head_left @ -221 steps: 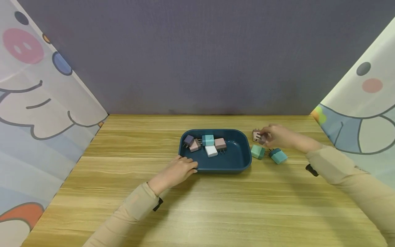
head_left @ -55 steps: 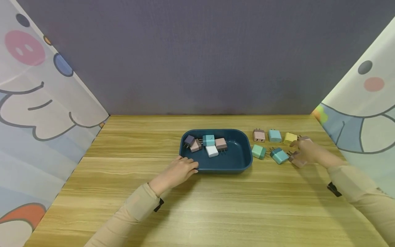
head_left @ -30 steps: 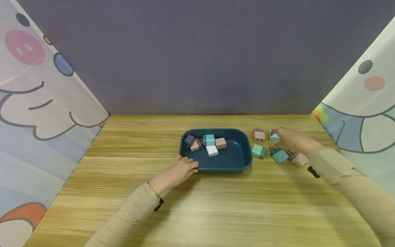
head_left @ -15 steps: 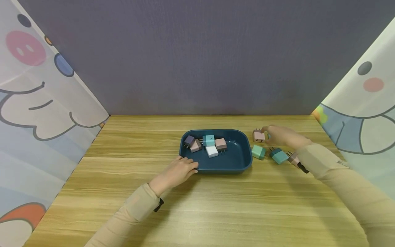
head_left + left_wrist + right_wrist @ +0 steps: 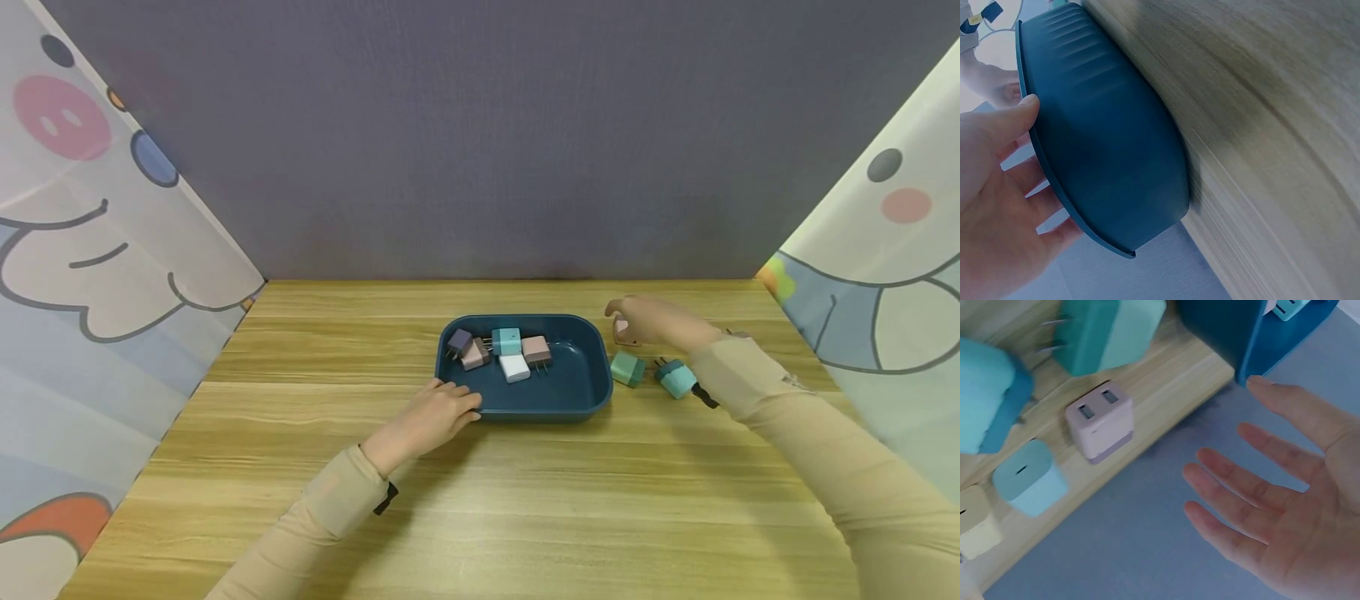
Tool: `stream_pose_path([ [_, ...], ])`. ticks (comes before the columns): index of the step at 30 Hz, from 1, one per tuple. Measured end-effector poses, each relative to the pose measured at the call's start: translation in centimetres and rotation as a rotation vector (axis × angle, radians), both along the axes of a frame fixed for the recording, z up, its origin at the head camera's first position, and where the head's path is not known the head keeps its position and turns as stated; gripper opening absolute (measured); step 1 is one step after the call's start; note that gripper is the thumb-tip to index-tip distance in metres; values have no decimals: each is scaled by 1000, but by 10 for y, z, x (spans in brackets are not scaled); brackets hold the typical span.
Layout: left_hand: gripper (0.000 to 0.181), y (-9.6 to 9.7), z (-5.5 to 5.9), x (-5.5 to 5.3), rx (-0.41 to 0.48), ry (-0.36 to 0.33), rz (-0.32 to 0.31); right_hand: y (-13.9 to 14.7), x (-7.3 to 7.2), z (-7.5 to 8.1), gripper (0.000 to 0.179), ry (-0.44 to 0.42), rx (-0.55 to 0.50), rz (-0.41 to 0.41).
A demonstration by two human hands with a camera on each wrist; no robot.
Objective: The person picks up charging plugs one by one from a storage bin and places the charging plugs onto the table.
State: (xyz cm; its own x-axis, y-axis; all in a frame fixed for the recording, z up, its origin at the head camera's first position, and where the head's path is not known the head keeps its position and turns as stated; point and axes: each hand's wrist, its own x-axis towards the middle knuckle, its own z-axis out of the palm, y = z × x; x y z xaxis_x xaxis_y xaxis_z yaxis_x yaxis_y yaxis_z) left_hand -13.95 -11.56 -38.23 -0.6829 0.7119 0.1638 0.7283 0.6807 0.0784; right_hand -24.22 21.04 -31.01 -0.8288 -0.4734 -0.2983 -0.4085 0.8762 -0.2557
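Note:
My left hand [image 5: 431, 418] grips the near left rim of a dark blue tray [image 5: 555, 412], thumb outside and fingers over the rim, as the left wrist view shows. Inside lie a purple charger plug [image 5: 460, 341], a turquoise one [image 5: 507, 341], a white one [image 5: 514, 367] and two pinkish ones. My right hand [image 5: 660, 321] hovers by the tray's right end with fingers spread and nothing held. It partly covers a pink two-port charger plug [image 5: 1100, 422]. Nearby on the table are a green charger plug [image 5: 627, 368], a turquoise one [image 5: 676, 379], a light blue one [image 5: 1030, 478] and a yellow one [image 5: 979, 524].
A wooden table [image 5: 480, 517] carries everything. A grey partition [image 5: 480, 142] rises along its back edge, and cartoon-print curtains [image 5: 885, 275] flank both sides. The right sleeve [image 5: 757, 387] hides part of the chargers at the far right.
My right hand earlier held a mauve charger; that one later lies at the right end of the front row. The empty hand has since moved left to the pink charger. The left hand stays put.

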Motion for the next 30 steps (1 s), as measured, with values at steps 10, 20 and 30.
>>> stream_pose_path([
  [10,12,0,-1,-1,2,24,-4,-27,-7,2,46,-33,27,-23],
  [20,11,0,0,0,-6,17,-3,-47,-10,-2,45,39,53,38],
  [30,10,0,-1,0,-6,6,-2,-70,-12,-5,45,39,63,56],
])
